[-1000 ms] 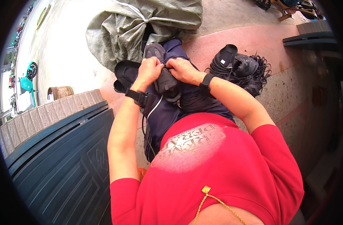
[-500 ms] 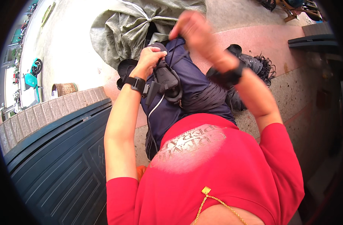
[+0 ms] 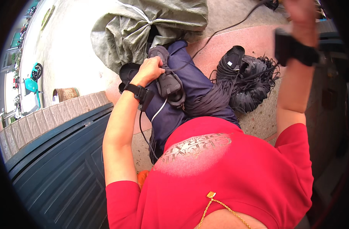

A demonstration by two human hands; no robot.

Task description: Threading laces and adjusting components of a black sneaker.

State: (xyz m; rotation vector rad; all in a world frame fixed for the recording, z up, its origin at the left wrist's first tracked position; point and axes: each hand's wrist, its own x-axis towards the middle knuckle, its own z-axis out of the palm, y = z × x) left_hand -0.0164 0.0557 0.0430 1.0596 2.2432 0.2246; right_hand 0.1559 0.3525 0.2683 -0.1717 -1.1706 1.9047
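A dark grey shoe (image 3: 170,84) lies across my lap on dark blue trousers (image 3: 197,84). My left hand (image 3: 150,71) is closed on its upper part, near the laces. From there a dark shoelace (image 3: 220,31) stretches up and right through the air to the top edge. My right hand (image 3: 302,21) is raised at the upper right, close to where the lace leaves the picture. Motion smears it and the top edge cuts its fingers, so their grip cannot be made out. A bundle of dark laces (image 3: 210,101) drapes over my right thigh.
Beside my right leg are black shoes (image 3: 252,89) with a heap of laces. A grey-green sack (image 3: 121,36) tied with white cord stands ahead. More black footwear (image 3: 128,71) sits left of my knee. A dark blue panelled door (image 3: 67,168) and low tiled wall (image 3: 48,112) border the left.
My right hand has swung from beside the shoe to the far upper right. The shoelace now extends in that direction. My left hand stays on the shoe.
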